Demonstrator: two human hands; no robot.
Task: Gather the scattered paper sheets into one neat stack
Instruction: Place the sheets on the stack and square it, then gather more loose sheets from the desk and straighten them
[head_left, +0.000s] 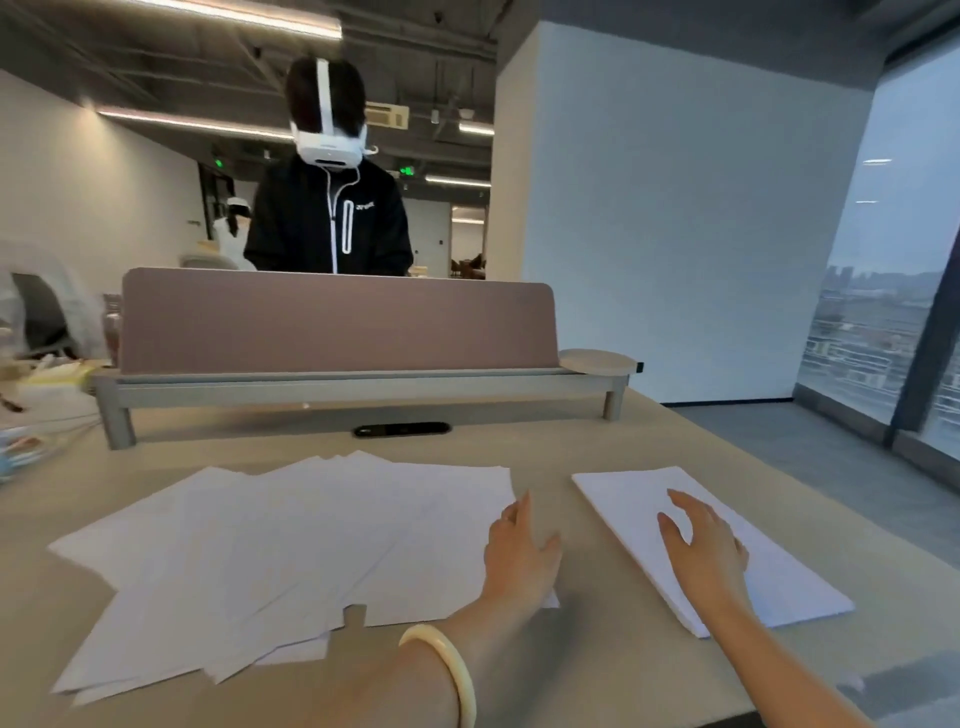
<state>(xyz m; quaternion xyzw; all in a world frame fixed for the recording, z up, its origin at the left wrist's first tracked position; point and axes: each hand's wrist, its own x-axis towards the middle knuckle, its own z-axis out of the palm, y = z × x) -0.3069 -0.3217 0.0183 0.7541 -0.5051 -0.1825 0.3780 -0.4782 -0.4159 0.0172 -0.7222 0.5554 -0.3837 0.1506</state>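
loose sheets (291, 551) fanned from table (675, 447) centre to 9 o'clock, long axes toward 1 o'clock | stack (795, 587) at 3 o'clock, long axis 11-to-5 | left hand (519, 556) fingers straight, flat on fan's right edge | right hand (701, 551) fingers spread over stack, gripping nothing
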